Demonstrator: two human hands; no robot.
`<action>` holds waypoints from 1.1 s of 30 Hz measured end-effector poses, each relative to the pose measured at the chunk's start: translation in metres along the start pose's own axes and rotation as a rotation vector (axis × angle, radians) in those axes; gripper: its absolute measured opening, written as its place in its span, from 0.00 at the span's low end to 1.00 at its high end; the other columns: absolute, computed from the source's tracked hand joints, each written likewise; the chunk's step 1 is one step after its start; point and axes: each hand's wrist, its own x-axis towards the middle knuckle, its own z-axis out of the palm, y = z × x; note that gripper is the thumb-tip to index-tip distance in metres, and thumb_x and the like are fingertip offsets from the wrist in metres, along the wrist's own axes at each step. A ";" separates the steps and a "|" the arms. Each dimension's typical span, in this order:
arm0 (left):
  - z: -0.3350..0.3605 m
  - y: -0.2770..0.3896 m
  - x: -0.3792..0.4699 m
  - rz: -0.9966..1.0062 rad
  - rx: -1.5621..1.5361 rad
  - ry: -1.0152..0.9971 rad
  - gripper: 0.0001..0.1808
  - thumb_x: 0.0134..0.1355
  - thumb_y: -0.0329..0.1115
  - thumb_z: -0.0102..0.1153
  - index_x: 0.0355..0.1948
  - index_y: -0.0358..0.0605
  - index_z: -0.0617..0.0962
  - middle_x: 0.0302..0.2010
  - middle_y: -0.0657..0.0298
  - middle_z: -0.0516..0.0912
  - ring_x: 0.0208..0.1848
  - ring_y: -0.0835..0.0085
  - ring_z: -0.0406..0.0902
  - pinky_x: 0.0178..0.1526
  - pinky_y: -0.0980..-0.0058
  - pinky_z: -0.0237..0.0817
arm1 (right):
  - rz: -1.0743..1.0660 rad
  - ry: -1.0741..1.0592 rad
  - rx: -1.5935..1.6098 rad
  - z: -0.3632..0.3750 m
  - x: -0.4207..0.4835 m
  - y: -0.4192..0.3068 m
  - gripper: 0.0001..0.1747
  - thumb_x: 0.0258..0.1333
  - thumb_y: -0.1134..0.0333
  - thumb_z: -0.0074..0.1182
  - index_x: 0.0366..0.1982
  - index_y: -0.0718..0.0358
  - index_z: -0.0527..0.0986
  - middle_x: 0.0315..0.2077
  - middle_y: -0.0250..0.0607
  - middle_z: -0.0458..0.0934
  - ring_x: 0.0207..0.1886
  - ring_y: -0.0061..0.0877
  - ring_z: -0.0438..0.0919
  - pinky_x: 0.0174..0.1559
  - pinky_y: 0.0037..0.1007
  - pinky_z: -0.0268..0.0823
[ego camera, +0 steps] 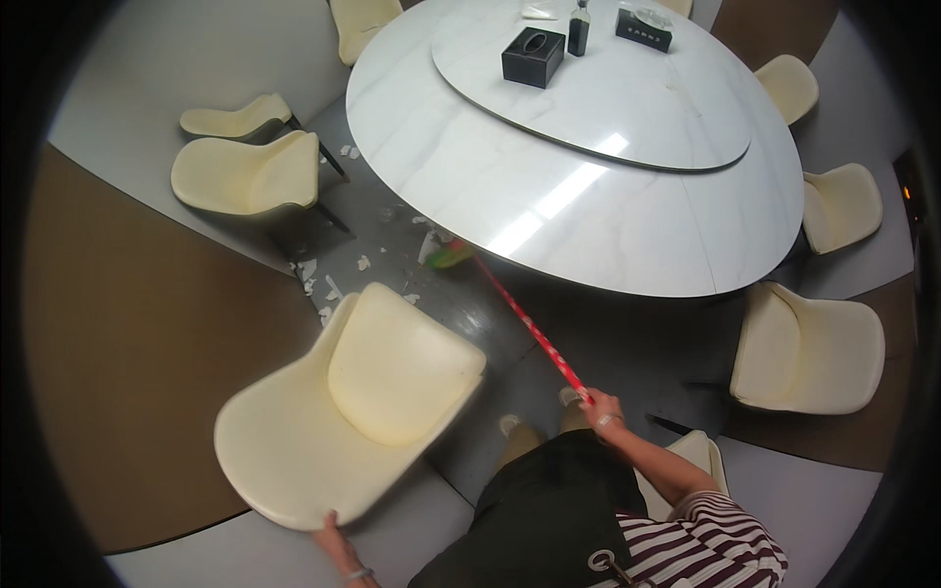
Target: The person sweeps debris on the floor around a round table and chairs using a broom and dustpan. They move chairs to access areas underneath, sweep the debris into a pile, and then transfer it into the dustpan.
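Observation:
My right hand (pixel 604 413) is closed around the upper end of a red patterned broom handle (pixel 533 329). The handle slants away to a blurred green broom head (pixel 450 255) on the floor, at the edge of the round table. Scraps of white paper lie beside the broom head and farther left. At the lower left, my left hand (pixel 334 542) grips the top edge of the backrest of a cream chair (pixel 404 367), whose seat faces the table.
A round white marble-look table (pixel 456 176) carries a raised disc with a black tissue box (pixel 533 57), a dark bottle (pixel 578 33) and a black box (pixel 643 31). Several cream chairs (pixel 283 173) surround it. Crumpled paper scraps (pixel 309 275) lie near the left wall.

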 end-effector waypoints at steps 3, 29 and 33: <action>-0.033 -0.043 -0.013 -0.010 -0.117 -0.034 0.32 0.54 0.23 0.59 0.60 0.21 0.64 0.54 0.45 0.75 0.49 0.56 0.77 0.52 0.62 0.70 | -0.014 -0.092 -0.148 -0.047 -0.026 0.023 0.19 0.48 0.61 0.62 0.45 0.55 0.78 0.36 0.49 0.81 0.42 0.46 0.79 0.45 0.43 0.71; 0.008 0.081 -0.049 -0.355 1.087 0.846 0.50 0.47 0.46 0.69 0.69 0.72 0.55 0.66 0.58 0.60 0.65 0.49 0.59 0.56 0.36 0.55 | 0.043 -0.258 -0.267 -0.100 0.133 0.003 0.16 0.50 0.57 0.61 0.42 0.51 0.81 0.38 0.46 0.82 0.45 0.42 0.80 0.47 0.41 0.72; 0.009 0.083 -0.048 -0.413 1.058 0.869 0.49 0.47 0.46 0.69 0.68 0.70 0.56 0.66 0.60 0.61 0.65 0.51 0.59 0.55 0.36 0.55 | 0.024 -0.292 -0.142 -0.021 0.167 -0.081 0.18 0.49 0.60 0.62 0.44 0.52 0.80 0.39 0.46 0.82 0.47 0.44 0.78 0.49 0.41 0.71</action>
